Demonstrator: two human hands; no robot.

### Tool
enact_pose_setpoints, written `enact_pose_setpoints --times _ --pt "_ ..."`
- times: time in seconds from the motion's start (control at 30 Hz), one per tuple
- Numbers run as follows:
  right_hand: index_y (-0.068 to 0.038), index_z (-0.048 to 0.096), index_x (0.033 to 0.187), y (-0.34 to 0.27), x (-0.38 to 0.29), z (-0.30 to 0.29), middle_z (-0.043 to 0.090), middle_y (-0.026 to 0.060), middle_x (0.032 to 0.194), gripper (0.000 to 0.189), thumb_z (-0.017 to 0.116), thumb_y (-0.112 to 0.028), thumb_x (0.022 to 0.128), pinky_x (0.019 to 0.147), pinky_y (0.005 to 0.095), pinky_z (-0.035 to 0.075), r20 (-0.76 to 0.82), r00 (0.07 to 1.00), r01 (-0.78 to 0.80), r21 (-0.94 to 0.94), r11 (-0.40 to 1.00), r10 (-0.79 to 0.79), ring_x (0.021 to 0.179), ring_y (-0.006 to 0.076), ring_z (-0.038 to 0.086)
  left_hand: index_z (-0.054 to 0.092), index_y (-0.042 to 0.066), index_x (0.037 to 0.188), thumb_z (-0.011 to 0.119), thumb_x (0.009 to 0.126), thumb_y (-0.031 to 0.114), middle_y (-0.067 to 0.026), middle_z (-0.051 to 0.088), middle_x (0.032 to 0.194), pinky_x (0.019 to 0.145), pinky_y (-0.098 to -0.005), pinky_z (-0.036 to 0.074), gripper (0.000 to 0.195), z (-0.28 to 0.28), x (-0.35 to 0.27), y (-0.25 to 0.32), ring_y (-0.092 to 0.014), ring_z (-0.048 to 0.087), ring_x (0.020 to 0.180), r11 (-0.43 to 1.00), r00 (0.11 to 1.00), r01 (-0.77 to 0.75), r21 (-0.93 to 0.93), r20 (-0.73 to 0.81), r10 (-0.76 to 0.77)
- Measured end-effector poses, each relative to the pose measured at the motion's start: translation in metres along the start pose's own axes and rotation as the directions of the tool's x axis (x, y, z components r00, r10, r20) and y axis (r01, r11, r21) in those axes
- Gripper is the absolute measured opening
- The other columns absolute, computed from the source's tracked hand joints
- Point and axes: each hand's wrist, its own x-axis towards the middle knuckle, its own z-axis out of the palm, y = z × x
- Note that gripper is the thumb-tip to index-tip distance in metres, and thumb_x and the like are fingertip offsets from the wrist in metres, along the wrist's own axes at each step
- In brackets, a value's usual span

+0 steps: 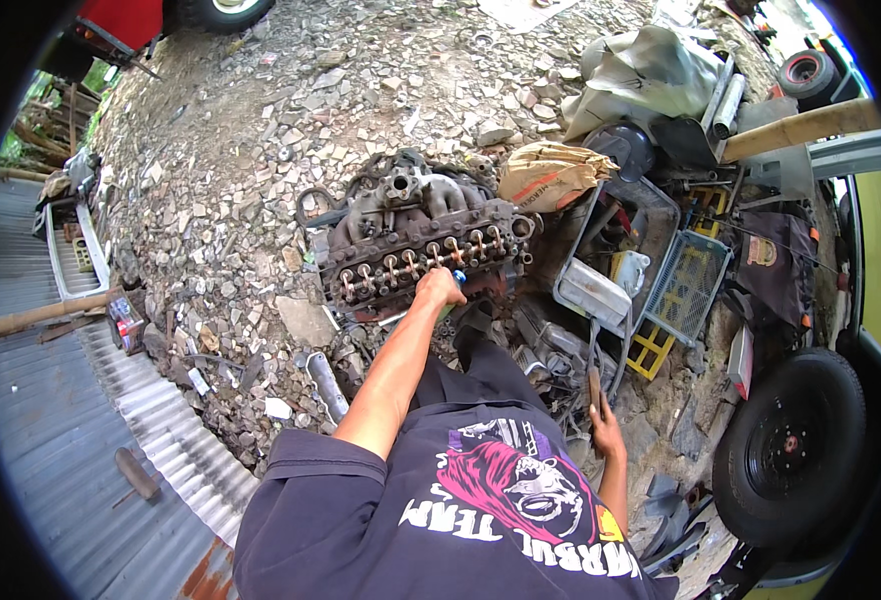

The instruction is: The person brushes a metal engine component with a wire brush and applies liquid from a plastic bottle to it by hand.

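Observation:
An engine cylinder head (pixel 380 259) with exposed rocker arms and springs along a shaft lies on the stony ground before me. Behind the rockers rises a grey intake manifold (pixel 440 196). My left hand (pixel 439 288) is at the near side of the rocker row, closed around a small object with a blue end (pixel 460 277); my fingers hide most of it. Low on the right, my right hand (pixel 607 429) grips a narrow brown strip (pixel 596 390), whose exact kind is unclear. A silver ribbed metal cover (pixel 326 386) rests left of my legs.
To the right stand a crate-like tub (pixel 654 206) of parts, a blue plastic basket (pixel 686 281), a brown paper sack (pixel 553 176) and a car wheel (pixel 789 446). Greasy metal parts (pixel 553 337) lie beside my leg. Corrugated sheets (pixel 163 420) border the left, with a hammer (pixel 137 474) on them.

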Motion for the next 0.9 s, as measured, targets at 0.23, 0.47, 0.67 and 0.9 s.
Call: enact_pose_setpoints --times 0.23,0.47,0.67,0.9 --pt "-0.012 0.032 0.153 -0.029 0.062 -0.025 0.047 0.0199 0.147 0.064 0.055 -0.037 0.100 0.110 0.0333 0.033 0.084 0.991 0.109 0.003 0.994 -0.108 0.135 0.0257 0.044 0.071 0.008 0.112 0.088 0.062 0.036 -0.0079 0.071 0.115 0.084 -0.0373 0.059 0.059 0.013 -0.003 0.039 -0.024 0.069 0.106 0.990 0.998 0.049 0.135 0.038 -0.055" --pt "-0.013 0.031 0.154 -0.018 0.077 -0.039 0.044 0.0198 0.149 0.064 0.056 -0.037 0.099 0.110 0.0321 0.033 0.125 0.991 0.051 -0.028 0.998 -0.047 0.137 0.0250 0.042 0.066 0.005 0.117 0.089 0.059 0.034 -0.0105 0.070 0.116 0.084 -0.0380 0.059 0.068 0.003 -0.007 0.029 -0.024 0.068 0.108 0.984 0.991 0.131 0.124 -0.011 -0.130" --pt "-0.012 0.032 0.153 0.045 0.091 -0.028 0.047 0.0199 0.146 0.064 0.057 -0.036 0.099 0.109 0.0317 0.034 0.107 0.994 0.032 0.064 0.997 -0.039 0.134 0.0251 0.045 0.059 0.004 0.120 0.089 0.059 0.032 -0.0112 0.069 0.116 0.085 -0.0390 0.058 0.073 0.028 -0.005 0.051 -0.026 0.068 0.108 0.963 0.998 0.037 0.269 -0.060 -0.022" --pt "-0.011 0.033 0.153 0.040 0.099 -0.021 0.051 0.0200 0.143 0.066 0.058 -0.037 0.098 0.107 0.0316 0.036 0.142 0.989 0.038 0.004 0.999 -0.038 0.131 0.0249 0.048 0.059 0.003 0.119 0.090 0.060 0.036 -0.0122 0.070 0.115 0.086 -0.0383 0.058 0.074 0.029 -0.019 0.038 -0.026 0.068 0.107 0.973 0.979 0.169 0.156 -0.144 -0.147"
